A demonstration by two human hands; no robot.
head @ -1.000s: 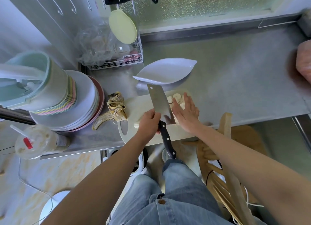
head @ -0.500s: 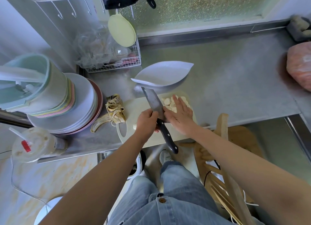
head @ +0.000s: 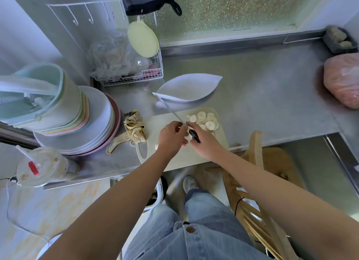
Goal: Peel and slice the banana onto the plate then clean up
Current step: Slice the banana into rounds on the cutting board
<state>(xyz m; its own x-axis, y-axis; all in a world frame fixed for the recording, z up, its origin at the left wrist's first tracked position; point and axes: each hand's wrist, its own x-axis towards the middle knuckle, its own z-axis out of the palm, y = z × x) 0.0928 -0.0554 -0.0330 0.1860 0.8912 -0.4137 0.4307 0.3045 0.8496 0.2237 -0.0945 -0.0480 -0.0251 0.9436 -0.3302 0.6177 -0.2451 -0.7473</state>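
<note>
Steel counter (head: pixel 262 85), both hands (head: pixel 171 138) (head: pixel 206 144) around knife (head: pixel 194 137).

The knife (head: pixel 194 135) blade is blurred, its handle mostly hidden between left hand (head: pixel 171 138) and right hand (head: pixel 206 145).

Banana slices (head: pixel 204 121) heaped on cutting board's (head: pixel 157 123) far corner.
White leaf-shaped plate (head: pixel 186 88) just beyond; peel (head: pixel 134 129) left of board; knife (head: pixel 172 110) on edge.

Person wears light-blue denim jeans (head: pixel 206 238) with 1 copper-brown button (head: pixel 190 229) at the waistband. 1 white sneaker (head: pixel 189 184) shows beyond the button. 2 forearms (head: pixel 120 197) bare.
</note>
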